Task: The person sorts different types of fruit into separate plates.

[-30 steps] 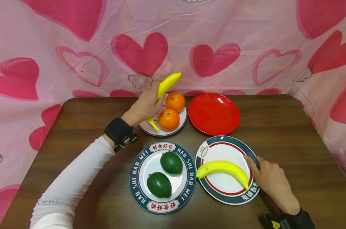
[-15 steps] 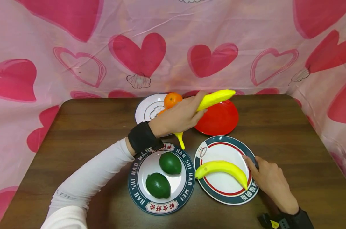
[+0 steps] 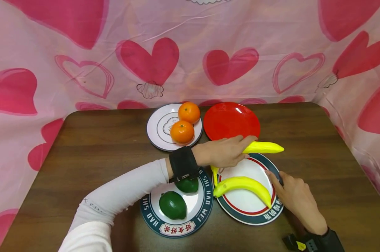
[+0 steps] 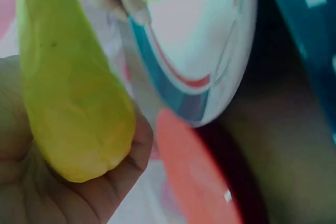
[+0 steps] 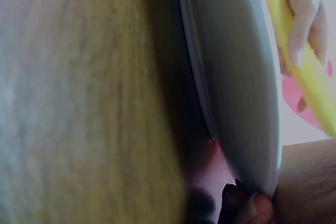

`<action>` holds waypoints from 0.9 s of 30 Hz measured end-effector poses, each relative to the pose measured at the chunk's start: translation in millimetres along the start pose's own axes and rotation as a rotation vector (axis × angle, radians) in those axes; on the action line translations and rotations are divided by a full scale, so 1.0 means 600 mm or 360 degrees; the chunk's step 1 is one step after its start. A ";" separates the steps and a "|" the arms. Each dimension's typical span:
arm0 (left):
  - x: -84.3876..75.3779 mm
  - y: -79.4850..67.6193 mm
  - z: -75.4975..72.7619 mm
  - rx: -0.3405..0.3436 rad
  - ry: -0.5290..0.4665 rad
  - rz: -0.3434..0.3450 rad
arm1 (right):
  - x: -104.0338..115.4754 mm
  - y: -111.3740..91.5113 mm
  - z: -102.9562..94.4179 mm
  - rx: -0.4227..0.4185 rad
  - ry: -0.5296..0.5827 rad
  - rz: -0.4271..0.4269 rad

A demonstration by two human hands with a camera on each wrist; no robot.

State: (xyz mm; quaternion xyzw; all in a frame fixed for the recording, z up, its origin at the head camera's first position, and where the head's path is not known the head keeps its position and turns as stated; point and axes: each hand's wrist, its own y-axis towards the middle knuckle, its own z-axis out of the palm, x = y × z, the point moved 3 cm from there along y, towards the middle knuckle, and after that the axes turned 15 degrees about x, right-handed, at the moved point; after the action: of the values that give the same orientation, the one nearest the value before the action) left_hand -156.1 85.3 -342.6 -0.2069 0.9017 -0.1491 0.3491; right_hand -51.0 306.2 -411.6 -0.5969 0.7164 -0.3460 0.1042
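My left hand (image 3: 224, 152) holds a yellow banana (image 3: 265, 147) over the far part of a white plate with a dark teal rim (image 3: 252, 219). In the left wrist view, the fingers curl round the banana's thick end (image 4: 79, 103). A second banana (image 3: 244, 183) lies curved across that plate. At the plate's right edge my right hand (image 3: 298, 196) grips the rim. The right wrist view has a fingertip (image 5: 260, 208) under the plate's pale underside (image 5: 236, 66).
To the left, a teal-rimmed plate (image 3: 177, 229) bears two dark green fruits (image 3: 173, 205), one partly hidden by the left wrist. Behind are a white plate (image 3: 156, 127) with two oranges (image 3: 182, 132) and a red plate (image 3: 230, 120). A heart-patterned cloth (image 3: 186, 28) hangs behind the table.
My left hand has carried the banana from above the oranges' plate, past the red plate, rightward and nearer to the plate with the other banana. The right hand has kept its grip.
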 end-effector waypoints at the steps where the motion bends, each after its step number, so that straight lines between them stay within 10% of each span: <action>1: 0.000 0.006 0.004 0.0043 -0.0004 -0.0003 | 0.000 0.000 0.000 -0.0009 -0.0009 -0.0005; 13: -0.011 0.032 0.033 0.0363 0.0195 -0.0115 | 0.000 -0.001 -0.001 -0.0007 -0.0040 -0.0053; 27: -0.014 0.034 0.036 0.0366 0.0149 -0.0061 | -0.001 -0.005 0.002 -0.0032 -0.0030 -0.0087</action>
State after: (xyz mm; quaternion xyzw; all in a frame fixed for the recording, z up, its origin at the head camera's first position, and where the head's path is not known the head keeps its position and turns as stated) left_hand -140.8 104.3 -361.6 -0.1754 0.8899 -0.2677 0.3250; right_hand -47.8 306.0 -410.4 -0.6205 0.7022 -0.3358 0.0956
